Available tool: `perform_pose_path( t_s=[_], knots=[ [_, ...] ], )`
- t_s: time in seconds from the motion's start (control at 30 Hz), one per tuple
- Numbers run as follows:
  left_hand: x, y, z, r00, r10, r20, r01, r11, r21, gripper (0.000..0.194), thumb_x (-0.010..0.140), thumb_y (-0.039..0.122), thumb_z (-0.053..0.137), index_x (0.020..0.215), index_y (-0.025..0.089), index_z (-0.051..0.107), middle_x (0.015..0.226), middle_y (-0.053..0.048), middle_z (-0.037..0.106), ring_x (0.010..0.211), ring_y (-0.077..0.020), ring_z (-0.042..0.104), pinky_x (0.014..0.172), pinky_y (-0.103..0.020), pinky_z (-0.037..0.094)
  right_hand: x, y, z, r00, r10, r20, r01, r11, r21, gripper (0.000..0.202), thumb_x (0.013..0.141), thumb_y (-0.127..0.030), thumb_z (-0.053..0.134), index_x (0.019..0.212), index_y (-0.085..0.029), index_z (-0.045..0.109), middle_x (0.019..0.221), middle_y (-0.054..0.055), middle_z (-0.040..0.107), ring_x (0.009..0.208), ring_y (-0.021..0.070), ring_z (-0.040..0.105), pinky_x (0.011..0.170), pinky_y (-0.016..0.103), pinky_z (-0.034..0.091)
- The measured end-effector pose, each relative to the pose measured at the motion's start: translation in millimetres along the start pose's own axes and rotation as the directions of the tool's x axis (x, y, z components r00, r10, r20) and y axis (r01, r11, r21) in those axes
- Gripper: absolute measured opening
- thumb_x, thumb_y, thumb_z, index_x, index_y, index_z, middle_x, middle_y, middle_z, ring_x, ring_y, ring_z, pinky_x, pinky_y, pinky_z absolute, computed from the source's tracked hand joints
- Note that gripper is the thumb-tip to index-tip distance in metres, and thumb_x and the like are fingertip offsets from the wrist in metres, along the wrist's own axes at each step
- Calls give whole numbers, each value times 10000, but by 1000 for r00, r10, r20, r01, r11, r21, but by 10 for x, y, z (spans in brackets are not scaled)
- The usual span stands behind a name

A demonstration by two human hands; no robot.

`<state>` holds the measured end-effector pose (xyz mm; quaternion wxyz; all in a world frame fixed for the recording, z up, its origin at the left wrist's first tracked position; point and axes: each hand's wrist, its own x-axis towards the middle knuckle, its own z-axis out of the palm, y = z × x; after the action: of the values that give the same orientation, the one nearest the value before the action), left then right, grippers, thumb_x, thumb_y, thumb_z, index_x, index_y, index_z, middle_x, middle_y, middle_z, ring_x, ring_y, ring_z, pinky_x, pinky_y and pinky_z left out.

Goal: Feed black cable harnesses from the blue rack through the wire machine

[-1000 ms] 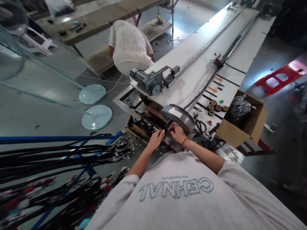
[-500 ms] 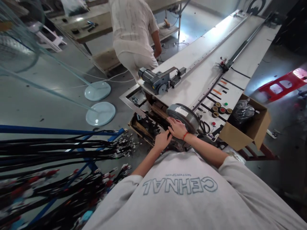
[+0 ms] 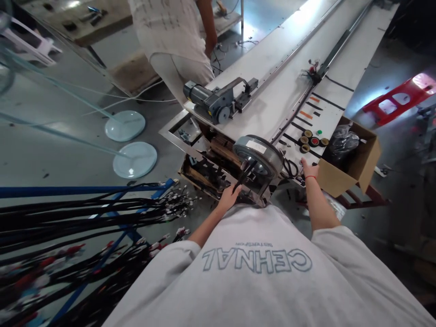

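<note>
My left hand (image 3: 230,197) is closed on a dark cable bundle (image 3: 248,169), which runs up against the grey wheel-like reel (image 3: 259,153) with a white label at the table's near end. My right hand (image 3: 310,170) is at the table's near right corner, between the black cable loop (image 3: 290,168) and the cardboard box. One finger reaches onto the panel where the lower red button was visible earlier; nothing shows in this hand. Above it lie several round dark-rimmed pieces (image 3: 305,148) around another red button (image 3: 315,141).
A motor unit (image 3: 207,101) sits on the long white table (image 3: 272,59). The cardboard box (image 3: 366,159) holds black plastic. A person (image 3: 170,36) stands beyond the table's left side. Dark cables (image 3: 102,213) hang on a blue rack at left; a red stool (image 3: 397,102) is at right.
My right hand has left the reel and my left hand, moving right to the panel corner. The cable bundle in my left hand now shows. The whole view has shifted somewhat.
</note>
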<state>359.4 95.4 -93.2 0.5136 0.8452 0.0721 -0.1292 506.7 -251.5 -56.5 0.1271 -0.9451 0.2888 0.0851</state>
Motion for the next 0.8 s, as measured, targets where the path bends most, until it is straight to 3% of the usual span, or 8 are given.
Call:
perform_pose_path(
  t_s=[0.07, 0.13, 0.33, 0.5, 0.67, 0.8],
  knots=[
    [-1, 50, -26, 1000, 11, -18, -12, 999, -36, 423, 914, 511, 398, 778, 164, 599, 657, -14, 585, 647, -158, 556, 656, -258, 417, 15, 30, 123, 985, 174, -3, -171, 972, 158, 793, 889, -611, 446, 1400, -9, 370, 1281, 301, 541, 1188, 341, 559, 944, 390, 476],
    [11, 89, -43, 999, 22, -42, -24, 999, -48, 437, 912, 511, 398, 785, 154, 614, 675, -16, 591, 668, -156, 553, 659, -254, 416, 24, 59, 211, 965, 261, -9, -247, 923, 294, 827, 841, -650, 521, 1383, -41, 384, 1313, 287, 527, 1234, 342, 526, 1003, 390, 436],
    [25, 100, -90, 995, 41, -89, -34, 997, 75, 356, 873, 463, 487, 728, 158, 598, 661, -5, 582, 651, -145, 521, 642, -249, 391, 75, 84, 320, 933, 345, -101, -278, 870, 407, 773, 805, -671, 570, 1312, -98, 459, 1279, 267, 558, 1200, 386, 541, 1003, 498, 420],
    [1, 50, -63, 995, 30, -90, -21, 995, 96, 288, 857, 407, 530, 774, 151, 630, 701, -21, 637, 668, -153, 561, 657, -248, 412, 84, 80, 341, 926, 355, -128, -269, 859, 435, 728, 782, -643, 629, 1261, -111, 499, 1245, 242, 583, 1180, 374, 556, 995, 499, 428],
    [-49, -219, 75, 995, 41, -93, -31, 993, 113, 265, 843, 363, 540, 820, 137, 677, 726, -41, 674, 687, -164, 593, 682, -253, 432, 79, 85, 332, 924, 363, -121, -276, 851, 446, 716, 769, -645, 644, 1242, -123, 514, 1243, 233, 593, 1171, 372, 563, 1000, 496, 425],
    [-206, -640, 41, 994, -90, -58, 99, 982, 161, 272, 814, 329, 534, 733, 122, 691, 630, -40, 647, 621, -166, 574, 620, -251, 409, 96, 93, 350, 922, 364, -130, -272, 851, 450, 697, 768, -627, 655, 1230, -123, 519, 1227, 230, 599, 1161, 365, 570, 992, 486, 432]
  ],
)
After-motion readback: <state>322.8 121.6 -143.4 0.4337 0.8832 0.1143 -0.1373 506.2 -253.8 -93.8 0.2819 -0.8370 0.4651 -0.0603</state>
